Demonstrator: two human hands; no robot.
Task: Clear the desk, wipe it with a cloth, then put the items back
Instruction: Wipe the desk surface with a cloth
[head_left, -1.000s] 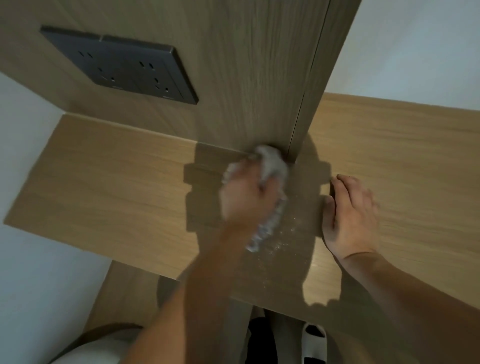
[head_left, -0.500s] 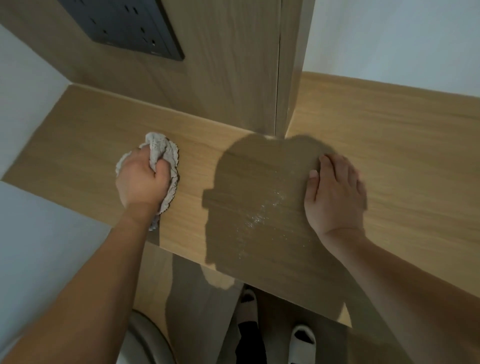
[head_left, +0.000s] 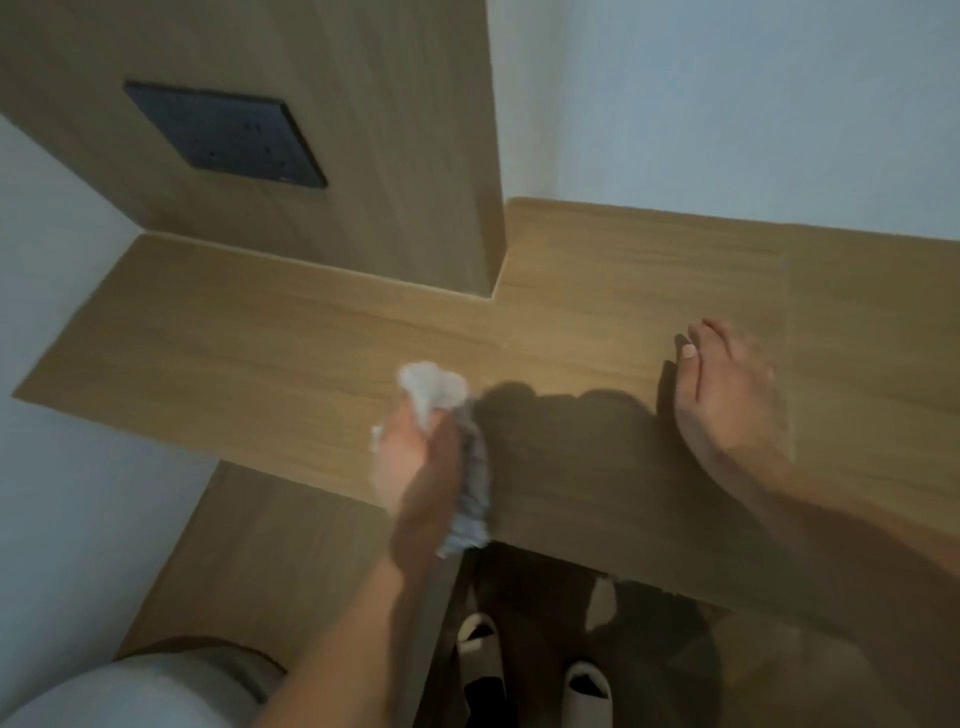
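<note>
At frame centre, your left hand (head_left: 415, 462) grips the cloth (head_left: 434, 389); right hand (head_left: 727, 395) flat: overlap strokes across the desk (head_left: 234, 353)

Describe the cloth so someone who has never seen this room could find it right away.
Start at the long wooden desk that runs below the wood wall panel with the dark socket plate. Near the desk's front edge, about midway along, the left hand grips the cloth. It is a crumpled, pale grey-white rag, the only soft, light thing on the bare wood.
</note>
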